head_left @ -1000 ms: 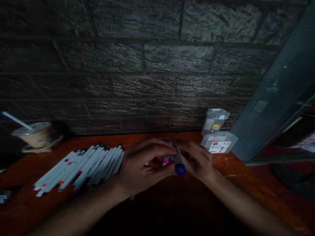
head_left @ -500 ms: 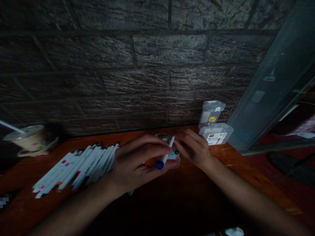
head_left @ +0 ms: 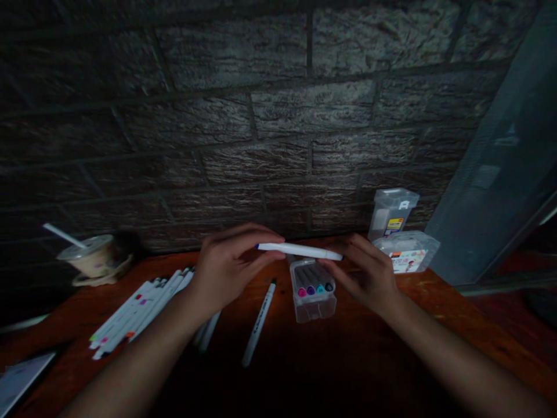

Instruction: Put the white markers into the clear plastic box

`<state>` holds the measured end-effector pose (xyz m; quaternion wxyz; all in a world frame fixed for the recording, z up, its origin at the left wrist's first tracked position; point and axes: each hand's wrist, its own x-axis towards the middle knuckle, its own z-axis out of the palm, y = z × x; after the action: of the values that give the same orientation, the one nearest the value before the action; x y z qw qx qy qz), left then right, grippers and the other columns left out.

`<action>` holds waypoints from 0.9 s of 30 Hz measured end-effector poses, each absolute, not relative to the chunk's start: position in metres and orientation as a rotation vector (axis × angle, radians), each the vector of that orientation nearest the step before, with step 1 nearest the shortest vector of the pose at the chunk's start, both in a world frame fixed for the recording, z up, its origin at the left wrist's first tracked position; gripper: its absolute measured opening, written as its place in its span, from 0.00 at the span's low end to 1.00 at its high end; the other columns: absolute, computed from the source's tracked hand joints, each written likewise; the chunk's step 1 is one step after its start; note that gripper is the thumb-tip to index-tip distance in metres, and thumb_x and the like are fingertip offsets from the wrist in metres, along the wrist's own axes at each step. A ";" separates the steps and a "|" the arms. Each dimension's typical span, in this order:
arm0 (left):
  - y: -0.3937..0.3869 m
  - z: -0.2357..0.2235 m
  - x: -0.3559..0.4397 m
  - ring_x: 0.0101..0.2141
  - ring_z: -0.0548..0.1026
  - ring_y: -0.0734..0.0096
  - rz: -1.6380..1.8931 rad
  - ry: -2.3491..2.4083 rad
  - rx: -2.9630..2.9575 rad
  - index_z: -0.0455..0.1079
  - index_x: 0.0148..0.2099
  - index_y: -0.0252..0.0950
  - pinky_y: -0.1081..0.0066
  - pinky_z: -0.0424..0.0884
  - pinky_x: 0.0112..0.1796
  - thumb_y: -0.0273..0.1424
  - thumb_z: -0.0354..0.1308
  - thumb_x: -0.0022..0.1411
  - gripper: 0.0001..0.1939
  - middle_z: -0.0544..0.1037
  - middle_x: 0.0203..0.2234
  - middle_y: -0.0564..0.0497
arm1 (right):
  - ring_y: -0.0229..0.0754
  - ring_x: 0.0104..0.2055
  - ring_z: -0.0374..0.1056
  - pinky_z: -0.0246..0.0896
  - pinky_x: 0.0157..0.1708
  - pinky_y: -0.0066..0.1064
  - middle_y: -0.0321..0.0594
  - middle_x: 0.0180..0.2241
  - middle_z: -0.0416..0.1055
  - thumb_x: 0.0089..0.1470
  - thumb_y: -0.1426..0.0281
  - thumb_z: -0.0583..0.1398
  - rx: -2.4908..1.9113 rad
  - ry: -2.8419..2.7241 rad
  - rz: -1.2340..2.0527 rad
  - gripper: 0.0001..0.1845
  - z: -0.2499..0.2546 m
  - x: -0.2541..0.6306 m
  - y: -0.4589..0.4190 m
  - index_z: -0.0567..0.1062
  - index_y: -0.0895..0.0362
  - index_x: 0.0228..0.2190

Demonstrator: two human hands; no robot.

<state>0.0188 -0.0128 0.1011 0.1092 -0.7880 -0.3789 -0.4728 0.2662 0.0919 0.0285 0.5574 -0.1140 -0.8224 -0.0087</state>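
A white marker pen point(head_left: 304, 251) with a blue end lies level between my two hands, above the table. My left hand point(head_left: 237, 261) pinches it near the blue end. Fingers of my right hand point(head_left: 363, 267) close on its other, dark-tipped end. Just below sits a clear plastic case point(head_left: 315, 310), open at the top, with several markers in it; their pink, purple, teal and black ends point(head_left: 310, 290) face me. A single white marker point(head_left: 260, 325) lies on the table to the left of the case. My left forearm partly hides a row of white markers point(head_left: 139, 310).
A lidded cup with a straw point(head_left: 93, 255) stands at the back left in a holder. At the back right are a tall clear box point(head_left: 394, 212) and a clear case with a printed label point(head_left: 409, 258). A tablet-like screen point(head_left: 26, 377) shows at lower left. A brick wall point(head_left: 278, 139) rises behind.
The marker has turned from pointing toward me to lying crosswise, raised off the case. My hands have moved apart, leaving the case and a single marker in view. The camera view has shifted.
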 end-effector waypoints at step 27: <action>0.008 0.073 0.014 0.39 0.82 0.68 -1.179 -1.351 -2.422 0.75 0.45 0.38 0.71 0.73 0.39 0.22 0.55 0.69 0.09 0.82 0.39 0.51 | 0.37 0.28 0.73 0.70 0.28 0.27 0.39 0.32 0.81 0.53 0.78 0.72 -0.078 -2.008 0.348 0.12 0.075 0.234 0.048 0.81 0.59 0.41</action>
<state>0.0143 0.0078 0.0728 0.0638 -0.8021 -0.4475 -0.3903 0.2339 0.0481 0.0752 0.5236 -0.0324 -0.8388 0.1454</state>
